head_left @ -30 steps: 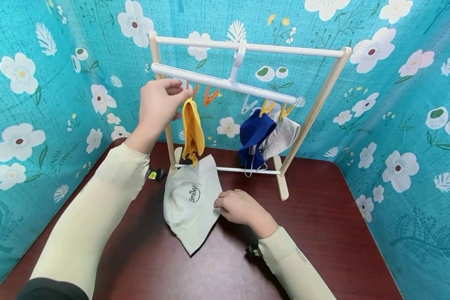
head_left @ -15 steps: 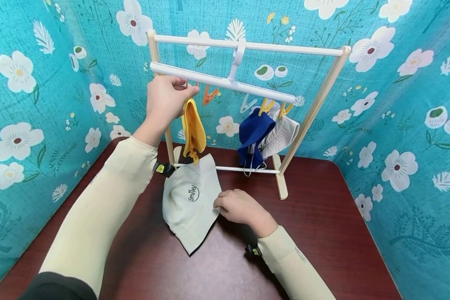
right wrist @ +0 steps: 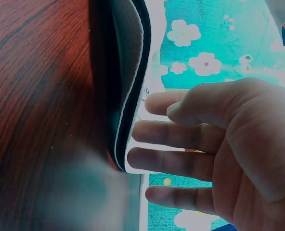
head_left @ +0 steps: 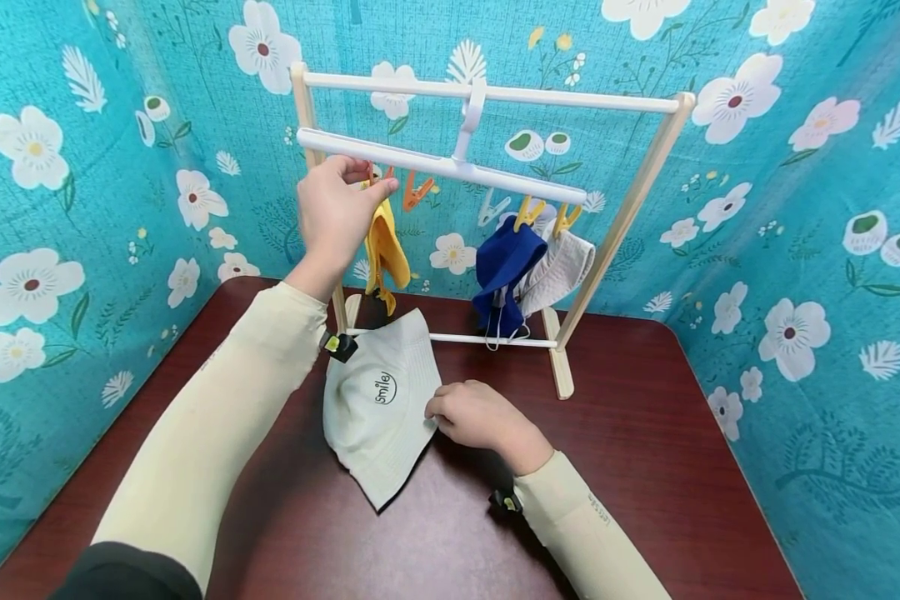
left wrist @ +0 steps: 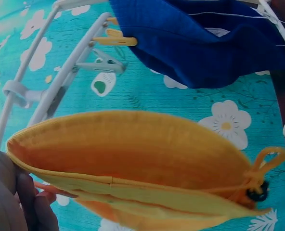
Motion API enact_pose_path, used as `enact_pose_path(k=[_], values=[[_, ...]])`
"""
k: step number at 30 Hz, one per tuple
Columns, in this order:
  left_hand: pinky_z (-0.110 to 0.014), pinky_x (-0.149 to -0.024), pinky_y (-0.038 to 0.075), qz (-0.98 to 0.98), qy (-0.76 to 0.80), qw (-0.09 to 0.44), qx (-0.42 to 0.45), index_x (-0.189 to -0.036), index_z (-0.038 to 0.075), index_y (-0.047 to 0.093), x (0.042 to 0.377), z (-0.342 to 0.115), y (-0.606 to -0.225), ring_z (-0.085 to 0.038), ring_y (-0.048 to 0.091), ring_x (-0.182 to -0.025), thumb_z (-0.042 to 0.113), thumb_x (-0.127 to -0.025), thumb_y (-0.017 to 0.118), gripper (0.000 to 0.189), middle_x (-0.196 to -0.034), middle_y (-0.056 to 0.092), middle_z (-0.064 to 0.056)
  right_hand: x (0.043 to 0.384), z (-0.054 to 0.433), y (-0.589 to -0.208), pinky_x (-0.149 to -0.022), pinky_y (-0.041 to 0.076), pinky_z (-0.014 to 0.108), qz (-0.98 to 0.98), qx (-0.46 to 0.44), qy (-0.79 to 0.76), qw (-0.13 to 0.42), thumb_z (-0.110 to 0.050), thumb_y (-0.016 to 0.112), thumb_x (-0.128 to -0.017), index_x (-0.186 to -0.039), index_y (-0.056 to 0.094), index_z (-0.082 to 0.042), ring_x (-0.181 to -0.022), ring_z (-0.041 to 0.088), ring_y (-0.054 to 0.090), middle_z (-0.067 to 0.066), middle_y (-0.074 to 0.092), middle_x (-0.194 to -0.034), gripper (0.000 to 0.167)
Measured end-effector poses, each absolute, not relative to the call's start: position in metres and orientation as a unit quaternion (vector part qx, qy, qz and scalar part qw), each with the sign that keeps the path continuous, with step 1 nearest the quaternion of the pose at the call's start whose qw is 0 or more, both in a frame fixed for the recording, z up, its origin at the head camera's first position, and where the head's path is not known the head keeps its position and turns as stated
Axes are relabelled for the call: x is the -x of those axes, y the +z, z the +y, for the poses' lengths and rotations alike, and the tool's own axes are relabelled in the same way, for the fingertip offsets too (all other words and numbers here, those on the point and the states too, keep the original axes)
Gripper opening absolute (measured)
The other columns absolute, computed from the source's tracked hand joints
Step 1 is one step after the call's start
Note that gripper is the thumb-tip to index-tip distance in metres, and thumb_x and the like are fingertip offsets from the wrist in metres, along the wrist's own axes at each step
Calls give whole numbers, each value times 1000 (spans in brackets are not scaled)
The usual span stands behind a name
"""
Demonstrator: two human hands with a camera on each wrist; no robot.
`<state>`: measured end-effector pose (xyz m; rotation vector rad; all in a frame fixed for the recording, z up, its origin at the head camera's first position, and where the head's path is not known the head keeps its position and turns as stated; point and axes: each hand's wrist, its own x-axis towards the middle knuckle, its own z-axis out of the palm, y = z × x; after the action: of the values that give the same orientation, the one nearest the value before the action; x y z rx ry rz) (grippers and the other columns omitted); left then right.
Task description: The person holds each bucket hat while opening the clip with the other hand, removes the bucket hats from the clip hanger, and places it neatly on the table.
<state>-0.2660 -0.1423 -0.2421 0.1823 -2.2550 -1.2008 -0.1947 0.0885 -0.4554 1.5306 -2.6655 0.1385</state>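
My left hand (head_left: 335, 208) is up at the left end of the white hanger (head_left: 450, 167), thumb and forefinger pinching an orange clothespin (left wrist: 45, 190). Against those fingers hangs a yellow hat (head_left: 387, 254), its tied cord at the bottom; the left wrist view looks into its open side (left wrist: 133, 149). On the table lies a white bucket hat (head_left: 367, 417) printed "smile". My right hand (head_left: 480, 417) rests at its right brim, fingers nearly straight against the hat (right wrist: 154, 9) in the right wrist view, gripping nothing.
The hanger hooks on a wooden rack (head_left: 648, 200). A blue hat (head_left: 506, 262) and a pale grey hat (head_left: 562, 271) hang by yellow clothespins at its right. Another orange clothespin (head_left: 417, 192) and a pale blue clothespin (head_left: 492, 207) hang between. Flowered cloth (head_left: 787, 325) surrounds the table (head_left: 630, 450).
My left hand has shifted slightly right, and the yellow hat has risen a little, its top now behind the thumb. The right hand and the white hat have stayed in place.
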Motion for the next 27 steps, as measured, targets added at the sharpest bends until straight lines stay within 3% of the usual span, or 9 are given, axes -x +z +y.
enact_pose_path(k=[6, 13, 18, 27], values=[[-31, -80, 51, -836, -450, 304, -76, -120, 17, 68, 269, -134, -249, -11, 65, -112, 54, -86, 78, 52, -121, 73, 4, 194, 89, -453, -79, 57, 34, -864, -500, 49, 31, -11, 65, -93, -103, 80, -22, -89, 11, 71, -7, 73, -97, 21], [-31, -73, 44, -825, -465, 310, -88, -108, 17, 59, 274, -126, -252, -14, 59, -91, 53, -84, 81, 48, -103, 64, 3, 194, 89, -451, -77, 56, 33, -862, -504, 48, 31, -11, 66, -92, -102, 80, -21, -87, 11, 70, -7, 72, -95, 20], [-31, -74, 41, -818, -478, 308, -92, -105, 17, 57, 277, -124, -252, -16, 55, -87, 50, -84, 82, 46, -93, 57, 3, 195, 90, -452, -77, 56, 33, -861, -505, 49, 33, -10, 65, -92, -102, 79, -22, -87, 11, 71, -7, 72, -95, 21], [-32, -79, 48, -823, -468, 306, -99, -112, 17, 62, 280, -126, -257, -13, 61, -96, 50, -85, 81, 47, -108, 67, 3, 197, 90, -454, -76, 56, 33, -861, -505, 54, 34, -10, 65, -92, -102, 80, -21, -86, 11, 70, -7, 72, -94, 21]])
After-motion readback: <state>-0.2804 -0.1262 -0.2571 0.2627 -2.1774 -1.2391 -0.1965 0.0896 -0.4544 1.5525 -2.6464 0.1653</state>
